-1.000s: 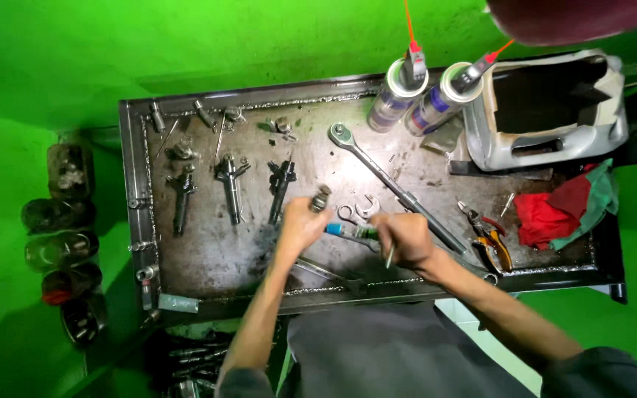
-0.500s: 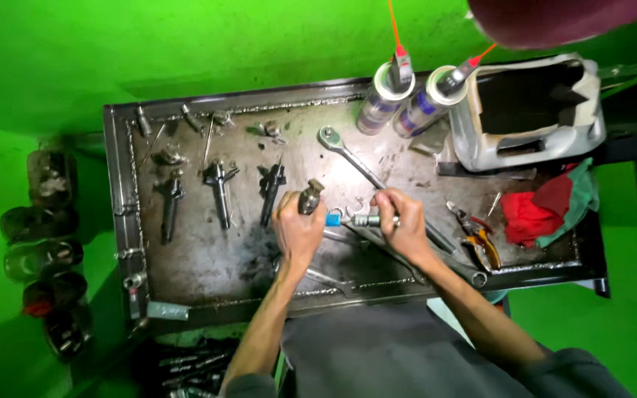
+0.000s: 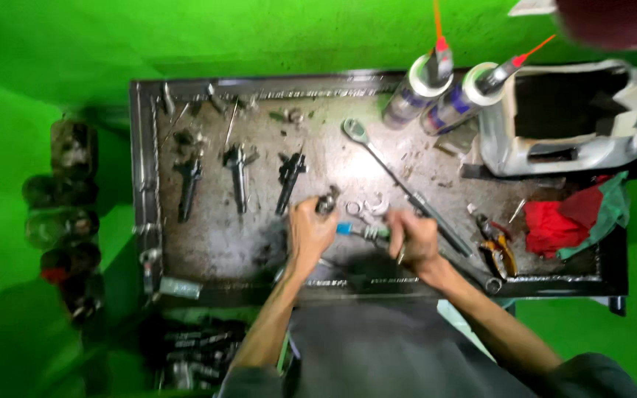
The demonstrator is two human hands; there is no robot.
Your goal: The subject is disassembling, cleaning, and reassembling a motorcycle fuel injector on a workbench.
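Both hands have stayed close together near the front middle of the metal surface (image 3: 208, 250) since the earlier frames, with the small dark part remaining in the left grip. Seen from above, the left hand (image 3: 310, 230) is curled shut around a small dark metal fitting (image 3: 326, 200), which pokes out above the fingers. The right hand (image 3: 412, 237) is closed around a slim tool with a blue tip (image 3: 354, 231); that tip points toward the left hand and almost touches it. Using the long ratchet wrench (image 3: 399, 180) as the landmark, which lies diagonally across the surface, both hands sit just in front of its handle. Two small open-ended wrench heads (image 3: 366, 207) lie between the hands and the ratchet. Left of the ratchet, three dark fuel injectors (image 3: 238, 173) rest in a row. Behind its head stand two spray cans (image 3: 436, 99) with red straws. To its right sit a cut-open white plastic jug (image 3: 562, 121), a red rag (image 3: 554, 225) beside a green cloth, and pliers with orange handles (image 3: 497, 247). Dark jars (image 3: 60, 199) stand off the surface's far left edge.
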